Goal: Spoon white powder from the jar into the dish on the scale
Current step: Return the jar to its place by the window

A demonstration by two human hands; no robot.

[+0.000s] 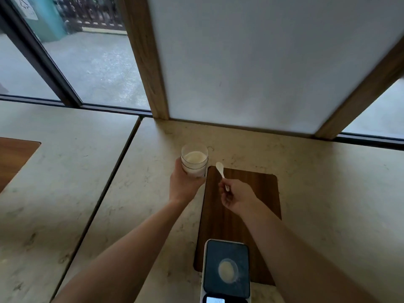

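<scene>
A clear jar (194,161) of white powder stands upright on the pale counter, and my left hand (183,186) wraps around its lower near side. My right hand (236,196) pinches the handle of a small white spoon (220,169), whose bowl points away toward the jar's right side, outside the jar. Near the bottom edge sits a scale (227,273) with a dark platform, and on it a small clear dish (228,270) holding a mound of white powder.
A dark wooden board (258,189) lies under my right hand and the scale's far end. A white panel in a wooden frame (260,68) rises behind the counter. A seam (118,162) splits the counter at left, and windows run along the back.
</scene>
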